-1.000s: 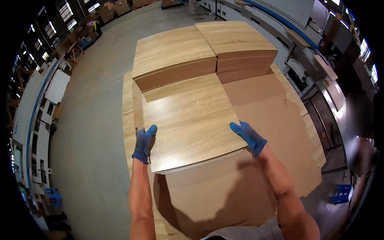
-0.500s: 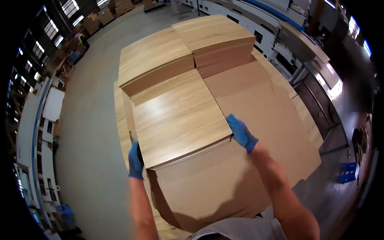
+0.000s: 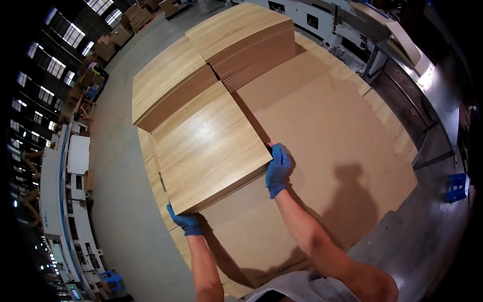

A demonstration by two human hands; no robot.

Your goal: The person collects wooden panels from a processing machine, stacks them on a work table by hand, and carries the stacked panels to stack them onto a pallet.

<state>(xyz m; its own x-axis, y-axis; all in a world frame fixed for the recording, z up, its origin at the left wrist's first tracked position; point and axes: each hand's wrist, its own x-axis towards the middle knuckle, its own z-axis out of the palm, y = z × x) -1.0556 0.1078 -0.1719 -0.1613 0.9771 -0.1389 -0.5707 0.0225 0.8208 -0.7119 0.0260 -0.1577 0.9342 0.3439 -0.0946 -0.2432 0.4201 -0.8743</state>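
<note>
A low stack of wood-grain boards (image 3: 211, 146) lies in front of me, its top face pale and glossy. My left hand (image 3: 185, 220), in a blue glove, is closed about the near left corner, with part of its fingers hidden under the edge. At the near right corner my right hand (image 3: 278, 168), also gloved in blue, wraps the stack's side; bare fingertips show at the glove's end. Both hands press against the stack from opposite sides. Behind it stand a taller left stack of boards (image 3: 168, 80) and a right stack of boards (image 3: 241, 30).
A brown cardboard sheet (image 3: 322, 116) lies under the stacks, on a wood-grain base (image 3: 375, 100). Long white machines (image 3: 53, 181) line the left side, with more at the far right. Blue plastic stools (image 3: 457, 187) stand on the floor. Another person (image 3: 98, 70) is far off left.
My hands have shifted from the stack's sides to its near corners and closed on it. The layers at its near edge look more even. My view has turned slightly.
</note>
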